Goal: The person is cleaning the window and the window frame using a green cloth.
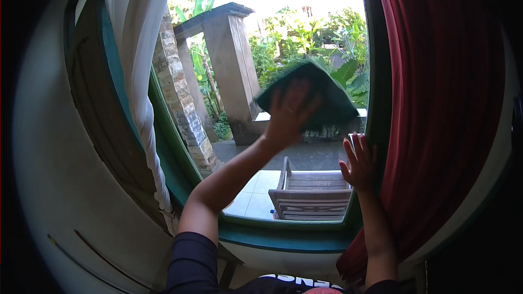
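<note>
My left hand (288, 118) lies with spread fingers over a dark green cloth (331, 102), holding it up against the window glass (245, 155). The cloth is spread out, slightly blurred, with one corner pointing up. Lower and to the right, my right hand (361, 165) is raised with its fingers apart and nothing in it. It rests at the lower right edge of the pane, by the dark green window frame (376, 90). Both arms reach up over the teal sill (286, 241).
A white sheer curtain (137, 65) hangs gathered at the left, beside a wooden shutter or panel (98, 73). A red curtain (437, 90) hangs at the right, close to my right forearm. Beyond the glass are a slatted wooden chair (312, 200), a stone-clad pillar (179, 102) and plants.
</note>
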Available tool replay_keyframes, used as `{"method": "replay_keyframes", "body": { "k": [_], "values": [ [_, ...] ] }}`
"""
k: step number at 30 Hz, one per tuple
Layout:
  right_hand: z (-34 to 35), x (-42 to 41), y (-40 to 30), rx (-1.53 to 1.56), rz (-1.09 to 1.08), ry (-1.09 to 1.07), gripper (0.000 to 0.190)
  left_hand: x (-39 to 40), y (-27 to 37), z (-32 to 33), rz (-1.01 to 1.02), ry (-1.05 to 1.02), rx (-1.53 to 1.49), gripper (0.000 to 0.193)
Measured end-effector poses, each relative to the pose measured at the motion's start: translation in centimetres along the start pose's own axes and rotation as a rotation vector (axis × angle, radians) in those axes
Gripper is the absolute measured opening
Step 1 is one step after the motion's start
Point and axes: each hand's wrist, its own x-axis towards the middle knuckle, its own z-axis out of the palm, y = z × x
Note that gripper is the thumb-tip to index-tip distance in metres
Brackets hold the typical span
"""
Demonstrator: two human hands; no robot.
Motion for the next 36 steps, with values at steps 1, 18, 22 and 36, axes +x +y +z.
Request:
{"method": "replay_keyframes", "body": {
  "k": [1, 18, 22, 36],
  "values": [
    [0.0, 0.1, 0.1, 0.003, -0.011, 0.052, 0.059, -0.4, 1.0, 0.1, 0.19, -0.093, -0.025, 0.069],
    [-0.8, 0.9, -1.2, 0.006, 0.053, 0.026, 0.062, -12.6, -13.6, -4.1, -0.507, 0.213, 0.13, 0.08],
    [-1.4, 2.6, -6.4, 0.29, 0.099, 0.15, 0.071, -18.4, -2.9, -3.7, -0.537, -0.092, -0.123, 0.092],
    [-2.2, 11.5, -24.8, 1.143, 0.085, 0.029, 0.076, -15.7, -5.2, -14.0, -0.875, -0.272, -2.447, 0.072]
  ]
}}
